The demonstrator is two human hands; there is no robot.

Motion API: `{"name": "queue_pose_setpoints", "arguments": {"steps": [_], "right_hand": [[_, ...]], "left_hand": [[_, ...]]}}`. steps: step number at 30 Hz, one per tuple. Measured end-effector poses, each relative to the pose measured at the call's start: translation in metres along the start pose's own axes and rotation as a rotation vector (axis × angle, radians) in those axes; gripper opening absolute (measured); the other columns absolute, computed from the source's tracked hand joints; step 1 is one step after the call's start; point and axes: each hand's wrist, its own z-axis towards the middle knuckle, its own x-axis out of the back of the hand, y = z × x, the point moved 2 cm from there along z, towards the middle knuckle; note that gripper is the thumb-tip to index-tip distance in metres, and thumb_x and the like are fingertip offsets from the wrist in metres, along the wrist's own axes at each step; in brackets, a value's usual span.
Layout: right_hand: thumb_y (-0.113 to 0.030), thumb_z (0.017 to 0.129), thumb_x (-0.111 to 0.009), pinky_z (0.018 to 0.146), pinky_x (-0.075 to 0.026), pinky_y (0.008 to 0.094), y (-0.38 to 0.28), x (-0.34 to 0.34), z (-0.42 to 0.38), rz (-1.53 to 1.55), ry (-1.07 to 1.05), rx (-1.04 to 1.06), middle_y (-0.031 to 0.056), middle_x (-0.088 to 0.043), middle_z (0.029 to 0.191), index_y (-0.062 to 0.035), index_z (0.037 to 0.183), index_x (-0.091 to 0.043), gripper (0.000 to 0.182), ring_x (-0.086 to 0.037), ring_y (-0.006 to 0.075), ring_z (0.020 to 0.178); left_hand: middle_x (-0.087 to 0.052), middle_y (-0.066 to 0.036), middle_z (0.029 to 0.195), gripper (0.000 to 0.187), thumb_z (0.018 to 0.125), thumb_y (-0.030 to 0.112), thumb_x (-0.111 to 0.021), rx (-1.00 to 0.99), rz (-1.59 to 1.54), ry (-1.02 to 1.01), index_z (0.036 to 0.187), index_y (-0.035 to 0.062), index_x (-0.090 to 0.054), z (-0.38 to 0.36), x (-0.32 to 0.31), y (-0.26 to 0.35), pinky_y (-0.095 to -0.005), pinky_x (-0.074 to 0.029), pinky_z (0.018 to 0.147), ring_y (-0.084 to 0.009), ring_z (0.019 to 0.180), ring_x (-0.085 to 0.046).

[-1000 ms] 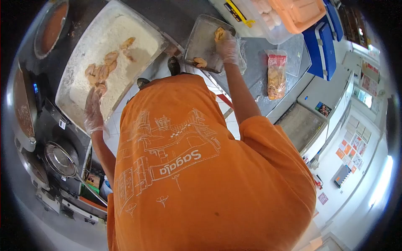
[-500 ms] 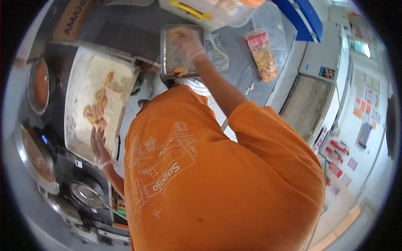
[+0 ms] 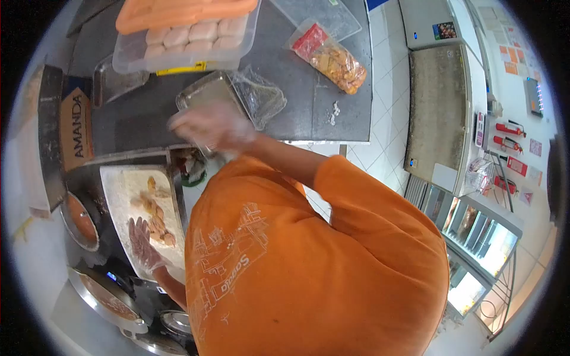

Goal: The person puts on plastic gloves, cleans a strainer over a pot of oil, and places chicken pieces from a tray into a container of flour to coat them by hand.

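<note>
My left hand (image 3: 144, 244), in a clear plastic glove, lies over a large tray of white flour (image 3: 124, 193) with its fingers stretched apart. Beside its fingertips sits a line of pinkish-tan food pieces (image 3: 157, 225), like raw meat, with a yellowish piece (image 3: 152, 183) at the far end. My right hand (image 3: 217, 127), gloved as well, is smeared by motion over the near side of a metal pan (image 3: 208, 89); I cannot tell whether it holds anything. Crumpled clear plastic (image 3: 259, 95) lies at the pan's right edge.
A clear tub (image 3: 249, 47) holds several pale rounded pieces under a tilted orange lid (image 3: 178, 15). Right of it lies a bag of orange-yellow food (image 3: 335, 62). An AMANDA cardboard box (image 3: 75, 127) stands left; wide round pans (image 3: 107, 296) line the lower left.
My right hand has moved from the metal pan's far part to its near left side, toward the flour tray. My left hand has shifted to the left of the pieces. The view has turned.
</note>
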Motion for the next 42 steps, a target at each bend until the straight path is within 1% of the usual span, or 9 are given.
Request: {"name": "queue_pose_setpoints", "arguments": {"steps": [3,10,12,15,19,21,26,28,42], "right_hand": [[-0.013,0.072,-0.074,0.078,-0.051,0.0417,0.118,0.091,-0.062,-0.472,0.378,-0.241,0.0112,-0.068,0.094,-0.0094,0.101,-0.068,0.030,-0.065,0.0324,0.087],[-0.025,0.080,-0.066,0.100,-0.040,0.0427,0.243,0.213,-0.081,-1.443,0.565,-0.399,0.0118,-0.067,0.101,-0.0096,0.098,-0.068,0.024,-0.060,0.0307,0.103],[-0.021,0.085,-0.059,0.088,-0.044,0.0448,0.280,0.224,-0.088,-1.211,0.304,-0.607,0.0121,-0.067,0.095,-0.0084,0.096,-0.064,0.018,-0.062,0.0320,0.096],[-0.017,0.089,-0.055,0.083,-0.047,0.0464,0.259,0.235,-0.097,-0.988,0.632,-0.888,0.0136,-0.067,0.094,-0.0062,0.098,-0.065,0.017,-0.062,0.0350,0.094],[-0.022,0.093,-0.058,0.079,-0.051,0.0437,0.145,0.271,-0.141,-0.144,1.057,-0.467,0.0161,-0.066,0.089,-0.0027,0.111,-0.066,0.028,-0.063,0.0383,0.085],[-0.021,0.095,-0.059,0.087,-0.049,0.0411,0.128,0.253,-0.176,-0.964,1.019,-0.252,0.0139,-0.065,0.105,-0.0028,0.120,-0.063,0.031,-0.063,0.0330,0.096],[-0.023,0.099,-0.055,0.093,-0.044,0.0377,0.019,0.206,-0.127,-0.211,0.810,-0.322,0.0117,-0.060,0.108,-0.0006,0.114,-0.062,0.027,-0.056,0.0273,0.102],[-0.019,0.101,-0.051,0.086,-0.045,0.0388,-0.020,0.197,-0.098,-0.064,0.935,-0.229,0.0106,-0.062,0.091,0.0017,0.101,-0.064,0.025,-0.057,0.0297,0.087],[-0.037,0.102,-0.052,0.056,-0.035,0.0240,-0.075,0.188,-0.066,0.511,1.259,-0.406,-0.0066,-0.049,0.070,-0.0084,0.074,-0.054,0.040,-0.042,0.0046,0.065]], "left_hand": [[-0.053,-0.019,0.137,0.059,0.099,0.041,-0.052,-0.009,-0.027,-0.003,0.145,0.0062,-0.042,0.014,-0.012,0.000,-0.0455,-0.035,0.108,-0.0321,0.127,-0.052],[-0.052,-0.022,0.138,0.084,0.086,0.053,-0.058,-0.095,-0.083,-0.314,0.147,-0.0001,-0.037,0.042,-0.057,0.071,-0.0436,-0.025,0.114,-0.0318,0.132,-0.045],[-0.051,-0.022,0.138,0.083,0.086,0.053,-0.058,-0.141,-0.066,-0.344,0.146,-0.0002,-0.038,0.047,-0.074,0.101,-0.0437,-0.025,0.114,-0.0317,0.132,-0.045],[-0.051,-0.020,0.139,0.059,0.097,0.035,-0.053,-0.180,0.026,-0.309,0.144,0.0024,-0.043,0.053,-0.111,0.135,-0.0435,-0.034,0.112,-0.0310,0.128,-0.051],[-0.045,-0.022,0.144,0.058,0.099,0.037,-0.053,-0.345,0.271,-0.727,0.145,0.0046,-0.040,0.053,-0.219,0.159,-0.0391,-0.037,0.111,-0.0310,0.130,-0.049],[-0.057,-0.018,0.134,0.057,0.096,0.029,-0.062,-0.310,0.417,-0.895,0.142,0.0006,-0.044,0.020,-0.288,0.211,-0.0370,-0.039,0.108,-0.0260,0.126,-0.053],[-0.060,-0.017,0.129,0.066,0.084,0.037,-0.076,-1.140,0.252,-0.719,0.133,0.0023,-0.051,-0.025,-0.396,0.264,-0.0376,-0.048,0.095,-0.0278,0.119,-0.059],[-0.066,-0.015,0.116,0.061,0.080,0.039,-0.080,-0.802,0.203,-1.234,0.121,-0.0007,-0.058,-0.033,-0.409,0.273,-0.0362,-0.049,0.090,-0.0254,0.107,-0.064],[-0.068,-0.017,0.096,0.037,0.088,0.032,-0.068,-0.781,0.170,-1.046,0.110,0.0021,-0.063,-0.063,-0.371,0.254,-0.0401,-0.049,0.080,-0.0348,0.090,-0.065]]}}
